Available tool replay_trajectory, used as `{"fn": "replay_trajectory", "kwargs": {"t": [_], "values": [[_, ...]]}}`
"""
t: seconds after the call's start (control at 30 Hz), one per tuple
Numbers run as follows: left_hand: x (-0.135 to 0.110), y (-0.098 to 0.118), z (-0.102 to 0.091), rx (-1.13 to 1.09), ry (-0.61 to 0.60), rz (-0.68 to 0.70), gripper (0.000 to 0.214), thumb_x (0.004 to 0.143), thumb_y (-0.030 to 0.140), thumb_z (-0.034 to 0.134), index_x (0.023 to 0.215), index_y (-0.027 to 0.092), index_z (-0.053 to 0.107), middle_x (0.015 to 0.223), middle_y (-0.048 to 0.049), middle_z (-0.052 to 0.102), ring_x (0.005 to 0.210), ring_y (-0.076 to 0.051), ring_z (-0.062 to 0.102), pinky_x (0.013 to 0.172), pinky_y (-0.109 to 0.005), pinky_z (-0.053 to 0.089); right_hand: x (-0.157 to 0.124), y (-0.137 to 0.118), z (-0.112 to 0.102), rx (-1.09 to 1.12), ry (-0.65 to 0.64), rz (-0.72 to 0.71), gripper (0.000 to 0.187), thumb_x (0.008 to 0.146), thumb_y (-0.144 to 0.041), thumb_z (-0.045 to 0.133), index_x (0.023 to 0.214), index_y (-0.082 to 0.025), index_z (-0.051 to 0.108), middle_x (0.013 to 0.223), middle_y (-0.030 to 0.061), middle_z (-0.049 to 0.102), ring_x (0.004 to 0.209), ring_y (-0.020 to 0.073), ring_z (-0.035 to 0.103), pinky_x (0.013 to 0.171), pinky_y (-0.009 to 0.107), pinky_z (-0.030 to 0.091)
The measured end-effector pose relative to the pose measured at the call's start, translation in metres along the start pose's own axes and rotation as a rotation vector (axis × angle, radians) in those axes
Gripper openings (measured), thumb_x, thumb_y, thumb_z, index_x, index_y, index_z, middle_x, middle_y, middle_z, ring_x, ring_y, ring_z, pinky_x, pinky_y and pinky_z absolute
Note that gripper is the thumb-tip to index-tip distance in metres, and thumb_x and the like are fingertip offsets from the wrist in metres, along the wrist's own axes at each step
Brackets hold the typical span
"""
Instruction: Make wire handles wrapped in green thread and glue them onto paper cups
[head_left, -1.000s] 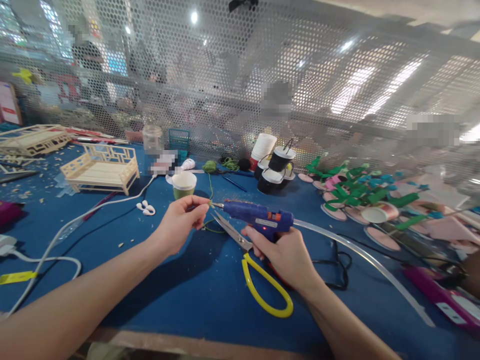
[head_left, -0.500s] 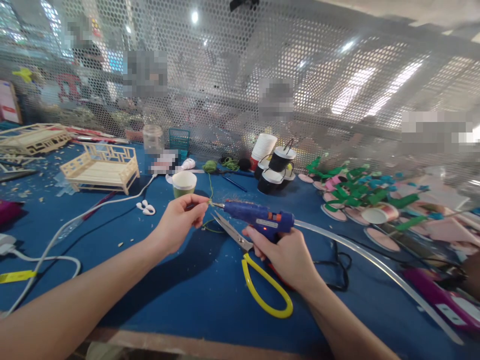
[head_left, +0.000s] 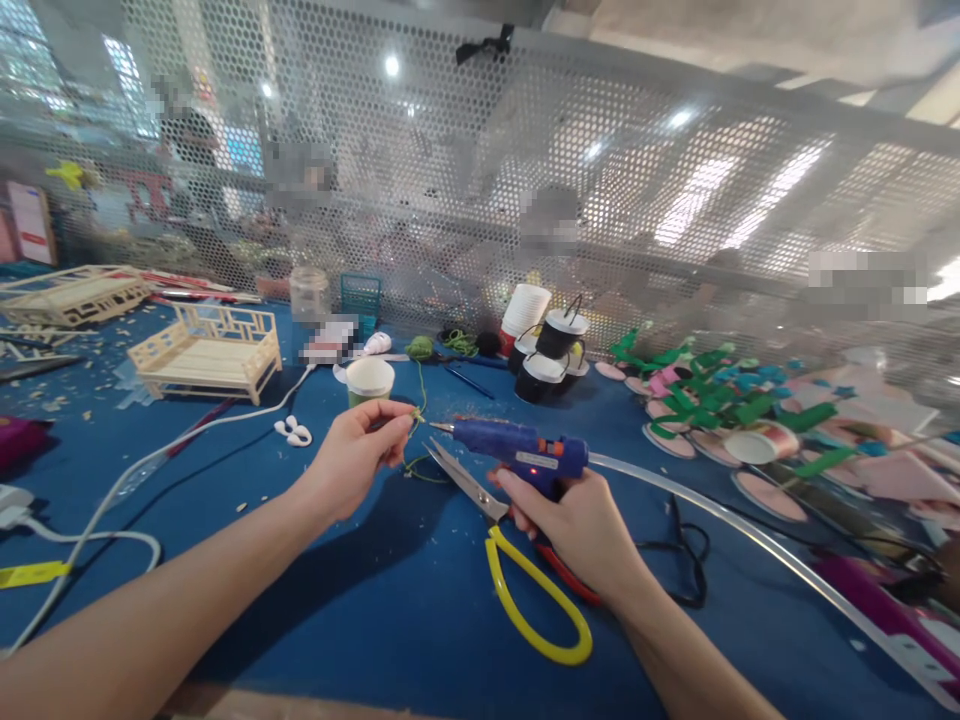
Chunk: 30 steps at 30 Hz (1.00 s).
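Observation:
Thumb and forefinger of my left hand pinch a strand of green yarn, which runs back to a small green ball. My right hand grips a blue hot glue gun with its small red light on. The metal nozzle points left and sits a little apart from the left fingertips. A clear glue stick trails from the gun's back. Below the gun are scissors with a yellow and a red handle loop, partly hidden by my right hand. A paper cup stands just behind my left hand.
A small wooden bench model stands at left near a white cable. Black cups and stacked white cups stand behind. Green craft pieces crowd the right, and a perforated metal screen closes off the back.
The glue gun's nozzle has drawn slightly away from my left fingertips, leaving a small gap. My view has tilted up a little. Both hands keep their holds.

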<state>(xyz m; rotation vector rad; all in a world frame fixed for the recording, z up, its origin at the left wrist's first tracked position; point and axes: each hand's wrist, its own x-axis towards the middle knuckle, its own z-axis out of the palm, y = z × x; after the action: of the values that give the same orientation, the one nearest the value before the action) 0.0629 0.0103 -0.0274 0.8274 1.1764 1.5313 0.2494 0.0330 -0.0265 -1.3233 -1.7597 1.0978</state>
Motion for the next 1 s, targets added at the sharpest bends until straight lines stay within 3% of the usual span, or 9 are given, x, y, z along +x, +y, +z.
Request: {"fn": "replay_trajectory", "kwargs": {"t": [0.13,0.33,0.47,0.53,0.7,0.77,0.83,0.9,1.0], "values": [[0.0,0.002,-0.002,-0.048,-0.004,-0.012,0.011,0.062,0.017,0.062,0.069,0.012,0.055,0.048,0.0043,0.048,0.042,-0.004,0.039,0.042,-0.018,0.03,0.004,-0.001,-0.003,0.086,-0.016,0.016,0.026,0.062,-0.039,0.061,0.054,-0.017,0.049,0.041,-0.0035,0.049,0.038,0.0096,0.044,0.042,0.023,0.038],[-0.003,0.002,-0.002,-0.108,-0.075,-0.043,0.013,0.06,0.016,0.063,0.069,0.012,0.055,0.047,0.0046,0.044,0.043,-0.004,0.037,0.041,-0.017,0.028,0.022,0.007,-0.011,0.229,0.016,-0.019,0.026,0.058,-0.037,0.065,0.064,-0.014,0.055,0.055,-0.0024,0.055,0.051,0.01,0.049,0.05,0.023,0.039],[-0.006,0.004,-0.002,-0.096,-0.127,-0.059,0.014,0.06,0.017,0.064,0.068,0.012,0.055,0.047,0.0046,0.044,0.043,-0.004,0.037,0.04,-0.017,0.026,0.046,0.017,-0.01,0.057,-0.07,0.019,0.034,0.069,-0.046,0.051,0.06,-0.013,0.053,0.056,0.0006,0.056,0.046,0.0089,0.048,0.044,0.021,0.036],[-0.007,0.005,-0.001,-0.079,-0.149,-0.064,0.014,0.06,0.018,0.065,0.068,0.012,0.055,0.046,0.0048,0.044,0.042,-0.004,0.036,0.04,-0.017,0.025,0.059,0.024,-0.008,-0.102,-0.009,0.037,0.035,0.074,-0.044,0.044,0.057,-0.014,0.051,0.049,-0.0007,0.053,0.04,0.0079,0.046,0.043,0.02,0.036],[-0.011,0.008,0.0,-0.052,-0.2,-0.07,0.016,0.059,0.019,0.066,0.068,0.012,0.056,0.046,0.0046,0.044,0.042,-0.004,0.036,0.041,-0.018,0.026,0.079,0.036,-0.005,-0.249,0.087,0.082,0.03,0.073,-0.038,0.049,0.052,-0.017,0.048,0.033,-0.0036,0.043,0.032,0.0108,0.043,0.04,0.022,0.032],[-0.012,0.008,0.001,-0.042,-0.206,-0.075,0.016,0.058,0.019,0.067,0.068,0.012,0.056,0.046,0.0044,0.044,0.043,-0.004,0.036,0.041,-0.018,0.026,0.083,0.038,-0.005,-0.306,0.126,0.081,0.03,0.072,-0.035,0.053,0.048,-0.018,0.047,0.036,-0.0005,0.046,0.04,0.015,0.05,0.045,0.025,0.035],[-0.013,0.009,0.002,-0.035,-0.205,-0.083,0.016,0.058,0.019,0.067,0.067,0.012,0.056,0.046,0.0044,0.044,0.043,-0.004,0.036,0.042,-0.019,0.026,0.083,0.035,-0.006,-0.353,0.176,0.059,0.03,0.069,-0.03,0.057,0.044,-0.018,0.045,0.048,0.0065,0.054,0.061,0.0215,0.057,0.055,0.029,0.037],[-0.014,0.009,0.003,-0.025,-0.208,-0.091,0.015,0.059,0.019,0.067,0.067,0.012,0.056,0.045,0.0044,0.044,0.042,-0.005,0.037,0.042,-0.019,0.026,0.079,0.029,-0.006,-0.373,0.206,0.023,0.026,0.069,-0.025,0.058,0.045,-0.017,0.049,0.067,0.013,0.06,0.083,0.0266,0.055,0.066,0.032,0.037],[-0.014,0.007,0.003,-0.005,-0.222,-0.081,0.014,0.06,0.02,0.065,0.067,0.013,0.056,0.046,0.0045,0.044,0.043,-0.005,0.037,0.042,-0.019,0.026,0.065,0.013,-0.004,-0.326,0.141,-0.04,0.023,0.073,-0.032,0.053,0.058,-0.016,0.061,0.08,0.0115,0.061,0.088,0.0233,0.052,0.07,0.031,0.036]]}}
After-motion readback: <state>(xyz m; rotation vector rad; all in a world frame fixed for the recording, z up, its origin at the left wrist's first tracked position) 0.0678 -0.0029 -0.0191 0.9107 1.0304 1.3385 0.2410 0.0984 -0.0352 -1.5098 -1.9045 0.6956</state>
